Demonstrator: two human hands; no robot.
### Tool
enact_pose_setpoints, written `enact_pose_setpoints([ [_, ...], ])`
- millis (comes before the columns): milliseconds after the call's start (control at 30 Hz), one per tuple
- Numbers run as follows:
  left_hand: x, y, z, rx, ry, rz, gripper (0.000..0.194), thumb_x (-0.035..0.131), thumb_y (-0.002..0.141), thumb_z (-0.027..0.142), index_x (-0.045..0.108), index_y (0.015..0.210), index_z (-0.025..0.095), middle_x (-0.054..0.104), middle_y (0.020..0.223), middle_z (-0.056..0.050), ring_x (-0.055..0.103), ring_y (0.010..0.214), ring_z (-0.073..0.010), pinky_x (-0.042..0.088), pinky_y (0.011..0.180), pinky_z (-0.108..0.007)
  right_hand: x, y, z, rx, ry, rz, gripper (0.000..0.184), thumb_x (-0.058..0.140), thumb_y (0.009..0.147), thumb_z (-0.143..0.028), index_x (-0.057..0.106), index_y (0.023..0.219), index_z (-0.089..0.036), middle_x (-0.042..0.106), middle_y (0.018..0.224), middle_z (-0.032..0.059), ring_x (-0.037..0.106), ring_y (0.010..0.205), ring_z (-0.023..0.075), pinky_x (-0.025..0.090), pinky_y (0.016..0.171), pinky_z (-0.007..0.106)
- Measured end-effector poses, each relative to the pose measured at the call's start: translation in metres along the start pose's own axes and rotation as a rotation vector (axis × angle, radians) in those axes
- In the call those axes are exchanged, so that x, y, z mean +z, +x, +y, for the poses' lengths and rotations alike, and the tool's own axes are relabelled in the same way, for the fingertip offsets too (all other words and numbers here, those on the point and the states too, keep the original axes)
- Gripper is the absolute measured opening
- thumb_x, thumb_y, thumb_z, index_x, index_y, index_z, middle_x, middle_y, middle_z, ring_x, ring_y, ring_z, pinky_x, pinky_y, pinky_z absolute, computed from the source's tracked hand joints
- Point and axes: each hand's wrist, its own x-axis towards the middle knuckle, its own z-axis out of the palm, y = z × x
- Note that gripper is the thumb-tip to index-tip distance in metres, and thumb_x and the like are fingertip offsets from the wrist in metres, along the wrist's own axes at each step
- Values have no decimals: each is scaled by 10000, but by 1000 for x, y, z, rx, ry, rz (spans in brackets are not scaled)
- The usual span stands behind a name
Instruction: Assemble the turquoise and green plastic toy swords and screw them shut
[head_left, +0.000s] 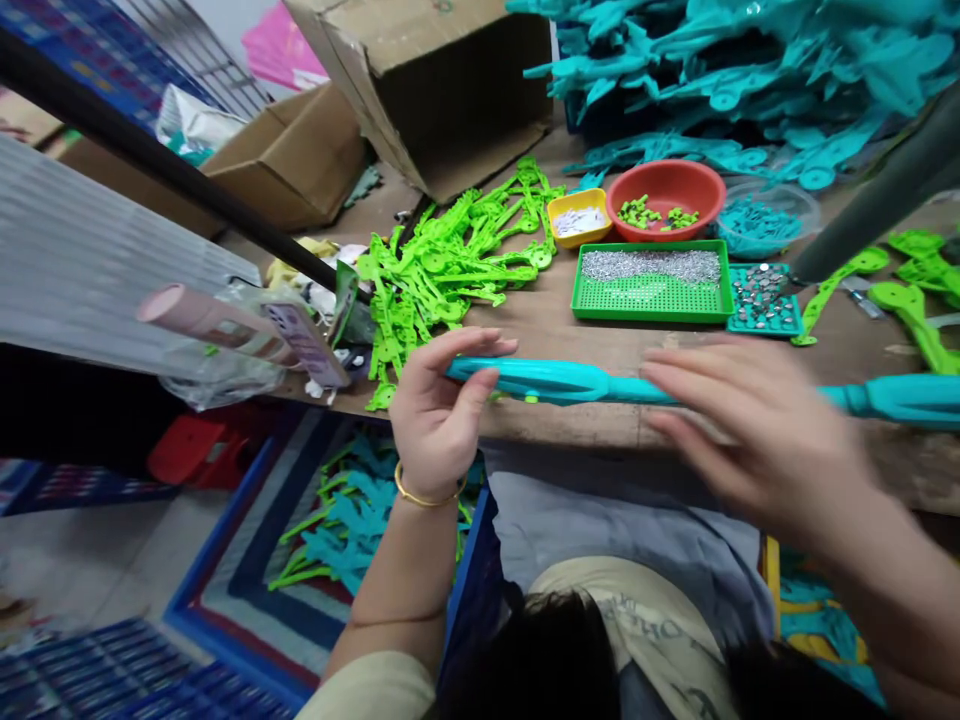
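Observation:
A long turquoise plastic part (551, 380) lies level just above the table's front edge and reaches past the right side of the view. My left hand (442, 405) is closed on its left end, thumb below and fingers over the top. Small lime-green bits show on its underside near that hand. Motion blurs my right hand (739, 420), which is at the middle of the part; its fingers are stretched out, with the part passing between fingers and thumb. Whether the right palm touches the part is hidden. A pile of lime-green plastic pieces (457, 255) lies behind my left hand.
Behind the part stand a green tray (652, 310) of small metal pieces, a turquoise tray (765, 325) of metal discs, a red bowl (664, 180), a yellow dish (577, 238) and a clear tub (810, 215). A dark pole (885, 190) rises at right. A phone (307, 340) leans at left.

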Motion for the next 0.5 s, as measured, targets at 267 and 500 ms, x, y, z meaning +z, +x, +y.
enact_pose_setpoints([
  [267,-9,-20,-38,11,55,-152,595,787,772,366,545,1302,243,638,1264,-109,648,1145,-254,532,992,-433,104,22,-4,-64,188,70,162,613,900,-214,667,1044,-165,755,1026,98,709,981,205,578,873,342],
  [500,-25,-19,-65,-319,258,-598,324,725,752,486,651,755,171,658,696,0,613,607,-154,497,574,-261,95,16,-7,-47,140,-35,266,610,911,-332,627,1130,-181,732,1117,101,693,1029,216,568,882,366],
])
